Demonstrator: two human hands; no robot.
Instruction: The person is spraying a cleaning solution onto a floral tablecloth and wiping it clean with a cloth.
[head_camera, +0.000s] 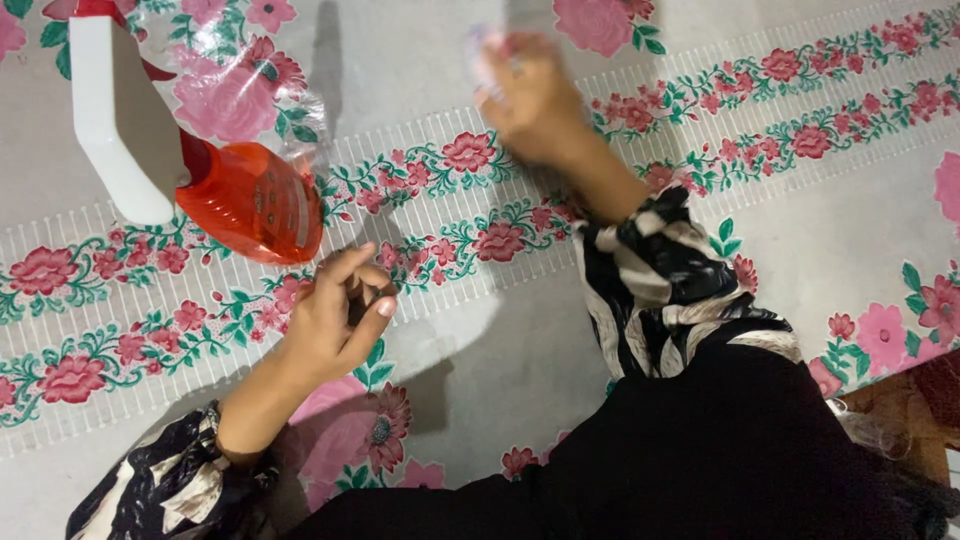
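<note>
Head view: right hand (535, 95) blurred on cloth (450, 80), grip unclear, maybe wiping; left hand (335, 320) loosely curled, empty, beside spray bottle (250, 200).

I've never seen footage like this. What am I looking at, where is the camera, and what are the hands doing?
There is no machine here: a person wears a camera on the head, and it looks straight down at their own two bare hands. Both arms have black-and-cream patterned sleeves.

The surface is a grey tablecloth printed with pink flowers and green leaves. On it stands a spray bottle with orange liquid and a white trigger head, seen from above.

The left hand rests beside the bottle with its fingers loosely curled, holding nothing that I can see. The right hand is stretched further out and blurred by motion; something small and pale seems to be in its fingers, but it is too blurred to name.
</note>
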